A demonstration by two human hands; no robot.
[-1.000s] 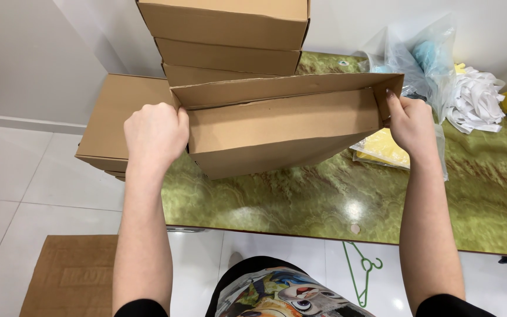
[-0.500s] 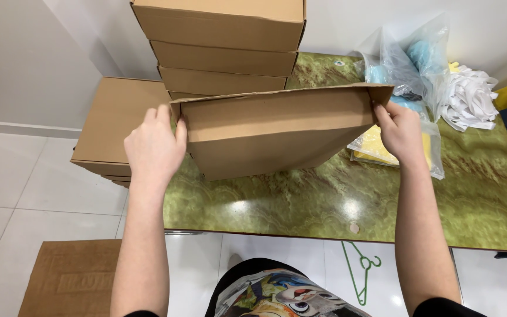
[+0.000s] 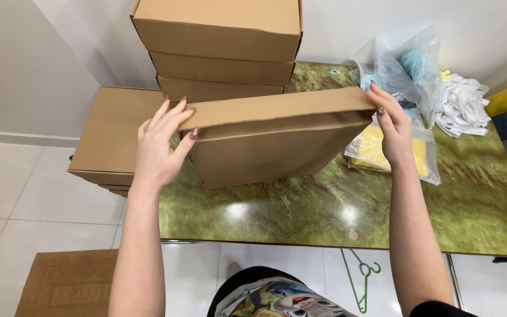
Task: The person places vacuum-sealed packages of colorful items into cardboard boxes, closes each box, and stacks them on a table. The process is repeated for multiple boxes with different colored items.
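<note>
Brown corrugated cardboard forms the flat box (image 3: pixel 271 144) that is held above the green marbled worktop (image 3: pixel 335 205), its lower edge close to the surface; contact cannot be determined. The box is tilted, with its top flap folded over along the upper edge. The left hand (image 3: pixel 161 144) is laid against the left end of the flap, fingers extended and spread, thumb tucked beneath the flap edge. The right hand (image 3: pixel 393 126) is placed at the right end, fingers pressed flat along the corner. Directly behind the box, a stack of closed cartons (image 3: pixel 221 50) is positioned. A further carton (image 3: pixel 110 132) is located to the left, overhanging the worktop edge. Clear plastic bags (image 3: pixel 403 61) with blue and yellow contents are located to the right, beside white folded items (image 3: pixel 459 105). A green hanger (image 3: pixel 362 279) lies on the white tiled floor (image 3: pixel 36 194).
</note>
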